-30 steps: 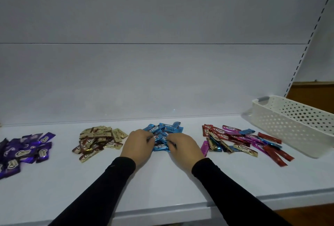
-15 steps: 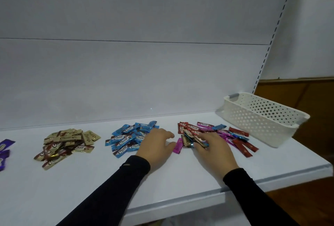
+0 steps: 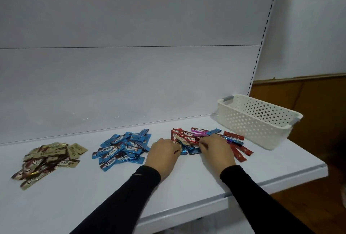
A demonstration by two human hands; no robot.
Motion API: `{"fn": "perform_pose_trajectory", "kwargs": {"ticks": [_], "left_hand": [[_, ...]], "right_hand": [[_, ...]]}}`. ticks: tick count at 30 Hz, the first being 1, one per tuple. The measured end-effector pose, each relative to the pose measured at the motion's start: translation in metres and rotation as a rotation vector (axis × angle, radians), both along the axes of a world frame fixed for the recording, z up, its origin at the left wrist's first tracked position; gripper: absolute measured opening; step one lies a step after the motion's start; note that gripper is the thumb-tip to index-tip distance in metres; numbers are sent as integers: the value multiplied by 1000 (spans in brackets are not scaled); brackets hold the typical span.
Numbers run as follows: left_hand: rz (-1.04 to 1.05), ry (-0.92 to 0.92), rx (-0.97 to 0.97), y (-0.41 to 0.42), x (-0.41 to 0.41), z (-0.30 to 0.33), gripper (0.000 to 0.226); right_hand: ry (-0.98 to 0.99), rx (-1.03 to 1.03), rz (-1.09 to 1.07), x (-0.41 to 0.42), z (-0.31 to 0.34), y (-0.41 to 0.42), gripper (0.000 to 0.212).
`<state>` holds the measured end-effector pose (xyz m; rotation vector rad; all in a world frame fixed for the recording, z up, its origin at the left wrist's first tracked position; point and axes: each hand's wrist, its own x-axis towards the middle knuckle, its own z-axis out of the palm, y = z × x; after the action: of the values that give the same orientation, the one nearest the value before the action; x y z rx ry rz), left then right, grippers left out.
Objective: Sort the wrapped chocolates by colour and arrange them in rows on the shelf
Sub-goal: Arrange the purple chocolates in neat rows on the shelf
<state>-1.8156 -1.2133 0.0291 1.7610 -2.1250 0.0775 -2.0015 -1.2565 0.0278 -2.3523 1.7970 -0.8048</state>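
White shelf [image 3: 187, 187] noted. We find our left hand [image 3: 162, 154] and right hand [image 3: 217, 149], fingers curled, now picking at the mixed pile [image 3: 194, 139]; grip contents unclear. They left the blue pile [image 3: 121, 149] at nine o'clock: sorting continues.

Both hands have left the heap of blue foil-wrapped chocolates [image 3: 121, 148], now left of centre. The left hand [image 3: 163, 156] and right hand [image 3: 217, 151] now rest side by side on the mixed pile of red, pink and blue wrapped chocolates [image 3: 189, 136], fingers [image 3: 203, 143] curled into it, right of centre.
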Motion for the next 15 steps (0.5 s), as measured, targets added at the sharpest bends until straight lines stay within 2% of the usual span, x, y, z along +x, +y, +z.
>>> {"fn": "perform_pose_trajectory", "kwargs": {"ticks": [4,6,12,15], "left_hand": [[-5,-33,-33,4,12,0,28],[-6,15,-21,7,18,3,28],[112,349,17,16,27,11,20],[152,572,12,24,30,13,9]], "right_hand": [[-77,-21,13,4,-4,3,17],[-114,-41,56,5,-4,7,15],[42,-56,185,2,-7,20,35],[45,-16,211,4,0,31,32]]}}
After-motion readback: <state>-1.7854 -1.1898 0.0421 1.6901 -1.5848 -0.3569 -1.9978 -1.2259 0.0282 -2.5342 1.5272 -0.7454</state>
